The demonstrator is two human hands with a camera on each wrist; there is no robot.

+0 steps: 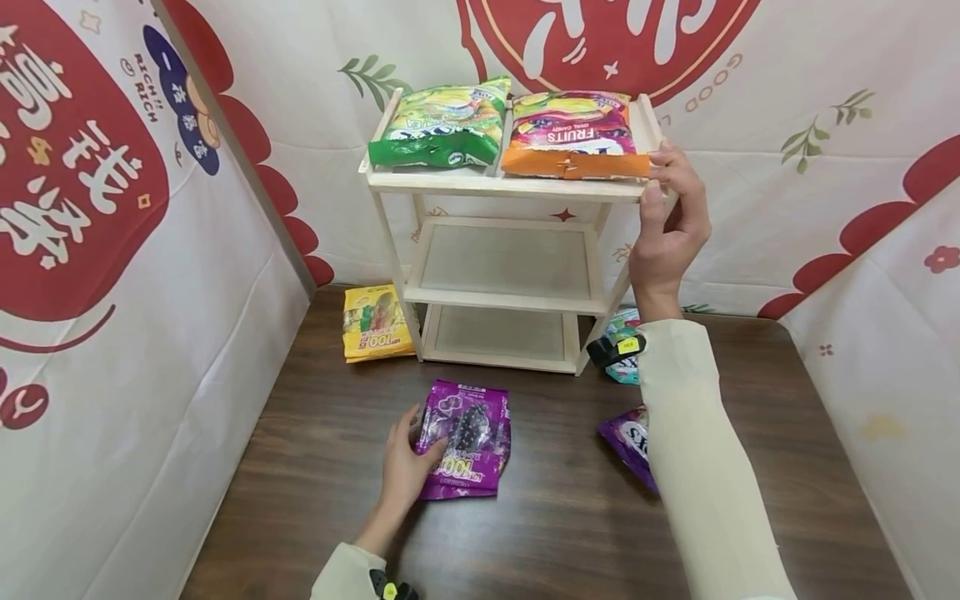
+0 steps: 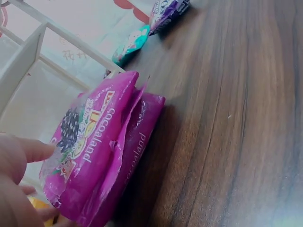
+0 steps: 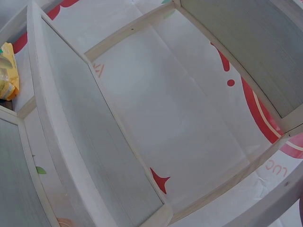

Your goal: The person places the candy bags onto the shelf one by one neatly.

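Well, nearest of all: purple packet [image 1: 476, 429], flat on the wooden tabletop [image 1: 547, 517], pinched at its left edge by the left hand [image 1: 407, 467], with the thumb laid across the printed face and the other fingers at the edge and behind. Past those fingertips, in the left wrist view, two lower seams, so possibly two packets stacked. Likely light, soft and a bit slippery in its film, with lumpy contents free to shift; probably not fragile, though apt to sag. Best gripped deeper, thumb over the filled middle and fingers well underneath, taking both layers rather than one loose seam.

Farther out, right of the left fingers, dark purple packet [image 1: 628, 440], partly hidden by the right sleeve [image 1: 697, 433]. Ahead of the left fingers, yellow packet [image 1: 375, 321], beside the foot of the white rack [image 1: 502, 302]. Below the right fingers, teal packet [image 1: 624, 373], partly covered.

Higher up, right hand [image 1: 671, 225] gripping the rack's top right corner, thumb at the front edge, fingers bent over the rim; cannot tell whether also pinching the orange-edged packet [image 1: 577, 137] just beside. Farther left of these fingers, green packet [image 1: 450, 125].
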